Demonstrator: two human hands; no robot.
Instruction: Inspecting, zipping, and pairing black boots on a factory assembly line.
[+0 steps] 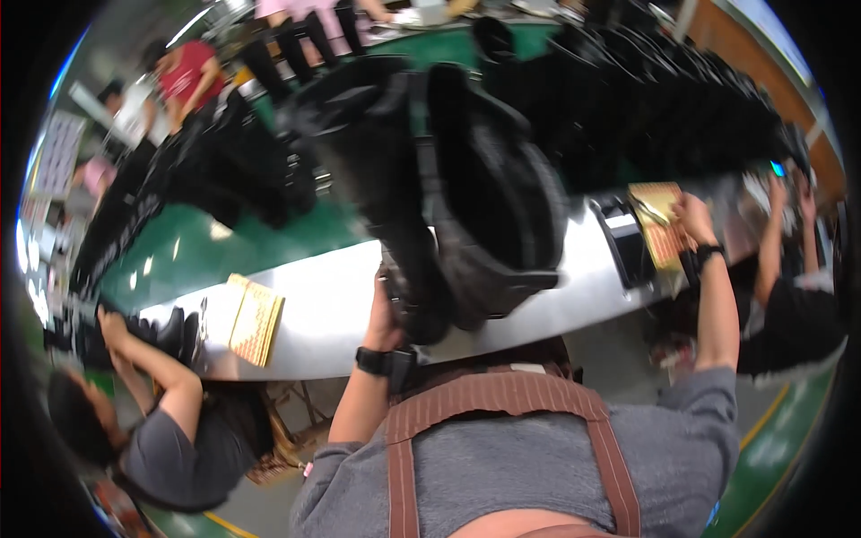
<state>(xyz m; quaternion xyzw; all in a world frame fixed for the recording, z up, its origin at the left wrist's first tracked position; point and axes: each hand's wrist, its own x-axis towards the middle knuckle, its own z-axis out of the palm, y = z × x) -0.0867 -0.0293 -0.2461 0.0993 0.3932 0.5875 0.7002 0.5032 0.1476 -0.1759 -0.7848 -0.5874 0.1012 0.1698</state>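
A pair of tall black boots (491, 197) stands up in front of me above the metal table, the shafts open toward me. My left hand (384, 316) is wrapped round the lower part of the left boot (405, 224), which hides most of its fingers. Out to the right, my right hand (691, 220) is closed over the edge of a gold patterned pad (665, 242). Anything inside that fist is too blurred to name. A silver tool (653, 212) shows on the pad close by. Beside the pad lies a black rectangular tray-like object (626, 244).
Rows of black boots (646, 108) line the green belt (170, 251) behind the metal table (314, 278). Another gold pad (256, 320) lies on the left. A co-worker (170, 430) handles boots at far left; another person's arms (773, 242) reach in at far right.
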